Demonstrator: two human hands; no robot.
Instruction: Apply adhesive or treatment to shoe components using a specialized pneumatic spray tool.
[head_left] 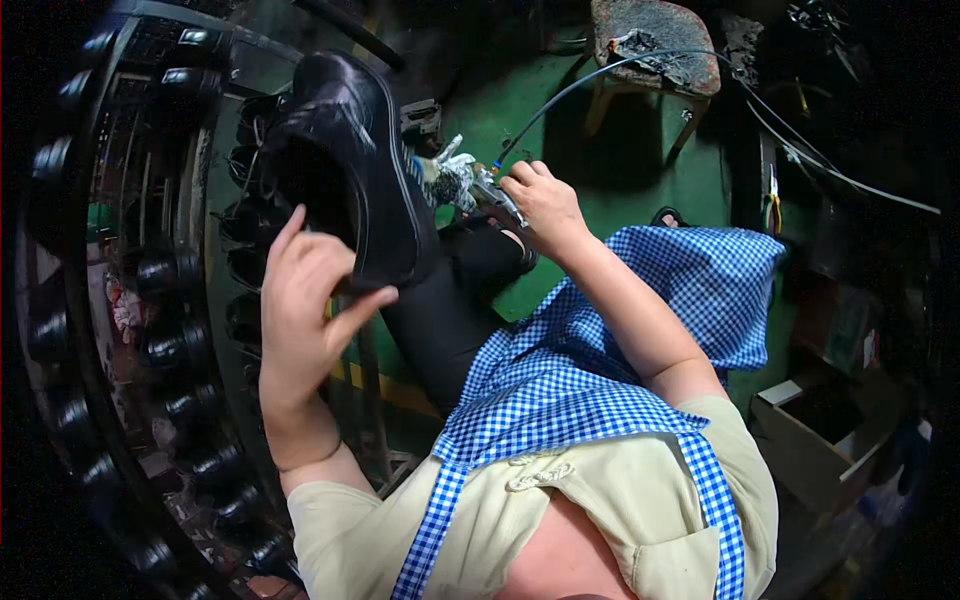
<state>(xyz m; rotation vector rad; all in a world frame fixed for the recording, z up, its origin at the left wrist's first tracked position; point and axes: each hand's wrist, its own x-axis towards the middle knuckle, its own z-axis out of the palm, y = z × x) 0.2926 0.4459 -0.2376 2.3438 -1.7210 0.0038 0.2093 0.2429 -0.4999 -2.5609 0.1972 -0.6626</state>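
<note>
A black leather shoe (pixel 405 215) with pale stitching is held up at the left, its toe pointing away and its dark opening facing left. My left hand (pixel 305 290) grips it at the heel end, thumb on one side and forefinger by the opening; the other fingers are partly blurred. To the right of the shoe, my right hand (pixel 545 205) is closed around a metal spray gun (pixel 497 198). The gun's front end, toward the shoe, is wrapped in stained, pale, stringy material (pixel 450 180). A blue hose (pixel 560 95) runs from the gun.
Racks with several glossy black shoes (pixel 185 350) line the left side. A paint-crusted stool (pixel 655 45) stands ahead, with the hose passing over it. At the right are an open cardboard box (pixel 815 420) and a yellow-handled tool (pixel 773 205). Green floor (pixel 690 175) shows between them.
</note>
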